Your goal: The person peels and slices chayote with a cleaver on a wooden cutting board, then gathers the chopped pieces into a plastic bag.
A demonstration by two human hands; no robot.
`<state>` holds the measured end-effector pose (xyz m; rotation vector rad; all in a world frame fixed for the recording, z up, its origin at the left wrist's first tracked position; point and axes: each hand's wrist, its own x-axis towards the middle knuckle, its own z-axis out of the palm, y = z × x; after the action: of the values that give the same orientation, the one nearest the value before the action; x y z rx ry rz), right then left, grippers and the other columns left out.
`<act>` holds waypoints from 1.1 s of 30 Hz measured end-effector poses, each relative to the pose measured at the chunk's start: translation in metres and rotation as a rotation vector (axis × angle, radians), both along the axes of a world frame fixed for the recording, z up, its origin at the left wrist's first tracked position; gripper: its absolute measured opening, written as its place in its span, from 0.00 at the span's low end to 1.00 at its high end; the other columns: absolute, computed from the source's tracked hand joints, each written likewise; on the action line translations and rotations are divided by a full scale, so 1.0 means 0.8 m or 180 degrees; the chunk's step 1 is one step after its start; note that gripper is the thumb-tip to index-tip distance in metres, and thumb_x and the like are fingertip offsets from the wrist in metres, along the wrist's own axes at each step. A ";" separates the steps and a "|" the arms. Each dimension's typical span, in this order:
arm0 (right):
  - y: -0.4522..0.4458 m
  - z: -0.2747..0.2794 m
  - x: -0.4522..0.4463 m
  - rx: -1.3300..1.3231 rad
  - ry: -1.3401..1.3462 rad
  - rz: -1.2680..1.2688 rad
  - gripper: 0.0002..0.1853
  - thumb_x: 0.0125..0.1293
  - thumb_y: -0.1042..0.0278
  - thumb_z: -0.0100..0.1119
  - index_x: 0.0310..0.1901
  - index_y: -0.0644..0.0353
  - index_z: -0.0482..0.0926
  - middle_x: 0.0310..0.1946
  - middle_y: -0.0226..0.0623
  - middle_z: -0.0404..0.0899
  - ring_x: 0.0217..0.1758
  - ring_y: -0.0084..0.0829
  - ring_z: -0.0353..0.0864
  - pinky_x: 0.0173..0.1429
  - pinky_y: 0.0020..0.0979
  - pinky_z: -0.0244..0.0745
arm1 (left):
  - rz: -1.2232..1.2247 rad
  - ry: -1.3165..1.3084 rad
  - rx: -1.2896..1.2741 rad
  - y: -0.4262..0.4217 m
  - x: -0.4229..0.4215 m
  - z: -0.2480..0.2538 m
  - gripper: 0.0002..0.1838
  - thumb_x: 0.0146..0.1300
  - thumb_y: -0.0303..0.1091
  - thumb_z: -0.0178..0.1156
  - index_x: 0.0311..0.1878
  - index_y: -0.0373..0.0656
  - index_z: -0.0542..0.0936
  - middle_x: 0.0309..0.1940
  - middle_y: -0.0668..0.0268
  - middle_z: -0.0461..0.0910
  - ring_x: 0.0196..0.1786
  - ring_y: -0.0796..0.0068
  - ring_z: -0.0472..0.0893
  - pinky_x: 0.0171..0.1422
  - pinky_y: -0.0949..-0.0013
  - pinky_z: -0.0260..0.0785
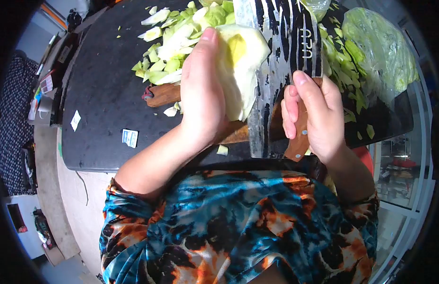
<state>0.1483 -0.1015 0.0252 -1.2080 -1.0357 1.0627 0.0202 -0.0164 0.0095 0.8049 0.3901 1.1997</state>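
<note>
My left hand [203,90] is closed on a large pale green vegetable piece [236,61] with a yellow-green patch, its thumb lying along the top. My right hand [314,111] is wrapped round the wooden handle of a knife [299,139]. The wide blade, patterned in black and white stripes, points away from me and lies just right of the vegetable piece. Chopped pale green pieces [174,42] are heaped beyond my left hand, and more cut pieces [342,61] lie right of the blade. Part of a wooden board [233,132] shows under the vegetable piece.
A second wooden handle [165,94] lies left of my left hand. On the black table [101,90] are a small blue-and-white packet [130,137] and a white scrap [75,120]. A clear plastic bag [380,52] holding something green stands at the back right.
</note>
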 end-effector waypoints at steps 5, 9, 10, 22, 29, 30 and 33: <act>0.003 -0.005 -0.009 0.0006 0.0109 0.0022 0.16 0.73 0.62 0.38 0.27 0.60 0.65 0.14 0.32 0.64 0.11 0.24 0.64 0.16 0.25 0.62 | 0.0180 -0.0165 0.0003 0.003 0.000 -0.002 0.21 0.69 0.46 0.41 0.48 0.36 0.72 0.40 0.60 0.77 0.42 0.73 0.77 0.50 0.70 0.68; 0.006 -0.012 -0.024 0.0111 0.0433 -0.0124 0.18 0.73 0.60 0.38 0.26 0.60 0.65 0.14 0.32 0.63 0.11 0.24 0.63 0.16 0.25 0.62 | 0.0095 -0.0251 -0.0082 0.004 0.000 -0.004 0.21 0.69 0.47 0.41 0.49 0.37 0.71 0.40 0.61 0.77 0.41 0.73 0.77 0.49 0.70 0.68; 0.007 -0.013 -0.020 0.0073 0.0349 -0.0045 0.18 0.73 0.60 0.37 0.26 0.59 0.65 0.14 0.32 0.63 0.11 0.24 0.63 0.16 0.25 0.62 | 0.0062 -0.0204 -0.0077 0.007 -0.003 -0.005 0.21 0.69 0.47 0.42 0.49 0.37 0.71 0.40 0.61 0.77 0.41 0.73 0.77 0.49 0.70 0.68; 0.016 -0.007 0.009 -0.0082 0.0539 0.0202 0.14 0.71 0.61 0.44 0.30 0.62 0.68 0.15 0.31 0.67 0.13 0.23 0.67 0.17 0.23 0.62 | 0.0188 0.0262 0.0276 0.017 0.005 -0.015 0.23 0.70 0.48 0.40 0.44 0.35 0.74 0.35 0.63 0.77 0.36 0.77 0.76 0.44 0.72 0.67; 0.023 -0.031 -0.018 0.0247 0.0357 -0.0111 0.16 0.72 0.60 0.40 0.28 0.59 0.65 0.13 0.30 0.64 0.10 0.23 0.63 0.15 0.24 0.61 | 0.0586 -0.0196 0.0240 0.026 0.015 -0.019 0.21 0.70 0.47 0.42 0.39 0.36 0.74 0.31 0.66 0.75 0.33 0.79 0.72 0.41 0.74 0.65; 0.024 -0.031 -0.013 0.0199 0.0276 -0.0064 0.16 0.72 0.60 0.40 0.28 0.59 0.65 0.13 0.30 0.64 0.10 0.23 0.63 0.15 0.24 0.61 | 0.0582 -0.0240 0.0182 0.025 0.015 -0.017 0.21 0.70 0.47 0.42 0.38 0.37 0.74 0.31 0.66 0.75 0.33 0.80 0.72 0.41 0.75 0.65; 0.029 -0.020 0.011 -0.0055 -0.0109 0.0170 0.16 0.72 0.61 0.41 0.27 0.60 0.65 0.13 0.30 0.64 0.09 0.23 0.63 0.14 0.24 0.60 | -0.0052 0.0696 0.0317 0.037 -0.004 -0.028 0.21 0.70 0.47 0.43 0.38 0.37 0.75 0.32 0.67 0.74 0.34 0.82 0.71 0.41 0.77 0.63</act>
<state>0.1574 -0.0782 0.0089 -1.2220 -1.0923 1.0975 0.0170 0.0134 -0.0132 1.0283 0.5043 1.1261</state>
